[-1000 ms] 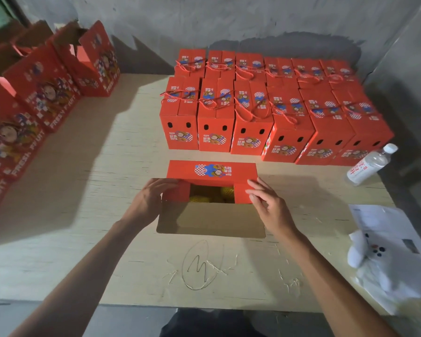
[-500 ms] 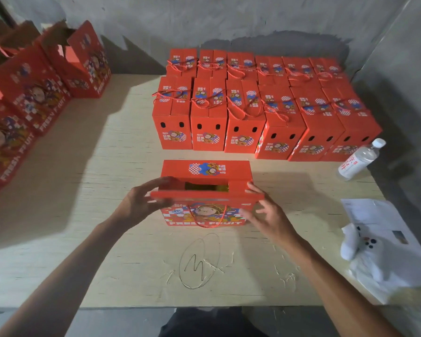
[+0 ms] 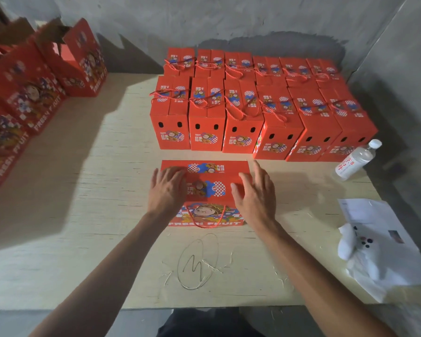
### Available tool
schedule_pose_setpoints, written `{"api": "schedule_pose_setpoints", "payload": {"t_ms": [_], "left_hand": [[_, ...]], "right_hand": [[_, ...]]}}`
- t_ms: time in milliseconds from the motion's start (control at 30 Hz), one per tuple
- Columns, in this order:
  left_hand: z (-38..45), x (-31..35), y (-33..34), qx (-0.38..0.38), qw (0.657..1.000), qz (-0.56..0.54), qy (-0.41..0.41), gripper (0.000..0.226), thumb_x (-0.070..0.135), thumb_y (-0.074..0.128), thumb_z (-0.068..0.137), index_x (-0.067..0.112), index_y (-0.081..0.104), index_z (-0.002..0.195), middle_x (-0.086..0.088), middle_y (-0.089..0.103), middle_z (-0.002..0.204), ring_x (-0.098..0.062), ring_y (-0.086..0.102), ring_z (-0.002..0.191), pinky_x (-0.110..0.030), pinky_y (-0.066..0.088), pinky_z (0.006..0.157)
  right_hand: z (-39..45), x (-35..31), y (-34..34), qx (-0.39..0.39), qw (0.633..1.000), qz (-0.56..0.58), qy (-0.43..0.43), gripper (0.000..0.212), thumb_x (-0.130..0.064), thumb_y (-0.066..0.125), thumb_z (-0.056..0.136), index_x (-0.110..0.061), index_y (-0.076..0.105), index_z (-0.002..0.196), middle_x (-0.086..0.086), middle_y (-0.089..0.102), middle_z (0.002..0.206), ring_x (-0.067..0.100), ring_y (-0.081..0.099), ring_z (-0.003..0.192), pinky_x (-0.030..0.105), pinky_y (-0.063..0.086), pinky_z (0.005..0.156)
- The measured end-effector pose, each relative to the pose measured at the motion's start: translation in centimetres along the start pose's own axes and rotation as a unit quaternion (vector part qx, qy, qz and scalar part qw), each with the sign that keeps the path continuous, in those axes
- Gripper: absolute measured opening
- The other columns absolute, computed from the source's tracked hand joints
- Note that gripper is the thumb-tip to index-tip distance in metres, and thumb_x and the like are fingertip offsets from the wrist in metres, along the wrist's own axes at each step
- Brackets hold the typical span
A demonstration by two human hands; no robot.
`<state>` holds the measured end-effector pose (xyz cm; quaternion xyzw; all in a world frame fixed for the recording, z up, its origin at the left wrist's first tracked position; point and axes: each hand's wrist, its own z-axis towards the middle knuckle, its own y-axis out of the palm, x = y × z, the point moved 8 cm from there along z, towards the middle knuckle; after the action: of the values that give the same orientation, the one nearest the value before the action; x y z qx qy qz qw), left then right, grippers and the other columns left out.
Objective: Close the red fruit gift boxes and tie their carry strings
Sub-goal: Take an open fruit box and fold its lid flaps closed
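A red fruit gift box (image 3: pixel 206 190) stands in front of me on the plywood table, both top flaps folded down flat. My left hand (image 3: pixel 167 188) lies with straight fingers on the left end of the lid. My right hand (image 3: pixel 254 193) presses flat on the right end. The box's red carry string (image 3: pixel 204 218) hangs loose in a loop over the front face, above the words FRESH FRUIT. Behind it stand two rows of closed red boxes (image 3: pixel 243 113) with strings tied across their tops.
Several open red boxes (image 3: pixel 32 93) line the left edge of the table (image 3: pixel 107 190). A water bottle (image 3: pixel 355 160) lies at the right, near papers and a white cloth (image 3: pixel 365 242). A concrete wall stands behind and to the right.
The near flap has come up and over, and both flaps now lie shut. Both hands moved from the flap edges onto the lid, fingers flat.
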<state>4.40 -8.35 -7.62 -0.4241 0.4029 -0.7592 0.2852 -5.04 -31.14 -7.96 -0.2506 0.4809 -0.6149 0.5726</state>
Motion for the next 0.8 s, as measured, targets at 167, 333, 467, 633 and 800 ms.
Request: {"api": "schedule_pose_setpoints", "payload": {"t_ms": [167,333,467,633,800], "left_hand": [[0.6,1.8,1.7,0.017,0.999,-0.020,0.043,0.023,0.020,0.060,0.102,0.009,0.072,0.119,-0.009,0.065,0.112,-0.031,0.058,0.101,-0.047,0.049,0.090],[0.5,1.7,1.8,0.064,0.997,-0.001,0.035,0.021,0.024,0.060,0.103,0.010,0.074,0.110,-0.006,0.065,0.104,-0.026,0.057,0.094,-0.041,0.051,0.081],[0.1,2.0,1.9,0.072,0.996,-0.018,0.043,0.018,0.021,0.062,0.102,0.007,0.072,0.108,-0.006,0.065,0.102,-0.025,0.058,0.091,-0.038,0.053,0.075],[-0.3,2.5,1.5,0.082,0.994,0.001,0.078,0.014,0.016,0.063,0.101,0.005,0.072,0.104,-0.009,0.064,0.099,-0.029,0.056,0.087,-0.041,0.049,0.075],[-0.8,2.7,1.5,0.087,0.990,0.018,0.111,0.017,0.019,0.055,0.102,0.008,0.067,0.102,-0.009,0.061,0.098,-0.031,0.052,0.084,-0.043,0.046,0.073]], "right_hand": [[2.4,-3.1,2.8,-0.053,0.995,0.008,-0.082,0.034,-0.031,0.049,0.105,-0.005,0.068,0.116,0.010,0.066,0.119,0.028,0.060,0.109,0.043,0.049,0.096],[2.4,-3.1,2.9,0.008,0.996,0.047,-0.077,0.031,-0.028,0.050,0.105,-0.008,0.072,0.100,0.005,0.066,0.100,0.022,0.057,0.093,0.036,0.050,0.081],[2.1,-3.1,2.7,0.035,0.994,0.063,-0.080,0.028,-0.027,0.053,0.104,-0.008,0.073,0.099,0.004,0.066,0.097,0.022,0.058,0.090,0.035,0.051,0.078],[1.9,-3.3,1.9,0.049,0.993,0.074,-0.083,0.027,-0.024,0.054,0.104,-0.006,0.072,0.094,0.006,0.065,0.090,0.025,0.058,0.085,0.040,0.051,0.074],[1.4,-3.3,1.4,0.052,0.989,0.071,-0.115,0.026,-0.022,0.056,0.105,-0.006,0.069,0.090,0.005,0.061,0.084,0.023,0.054,0.079,0.040,0.049,0.070]]}}
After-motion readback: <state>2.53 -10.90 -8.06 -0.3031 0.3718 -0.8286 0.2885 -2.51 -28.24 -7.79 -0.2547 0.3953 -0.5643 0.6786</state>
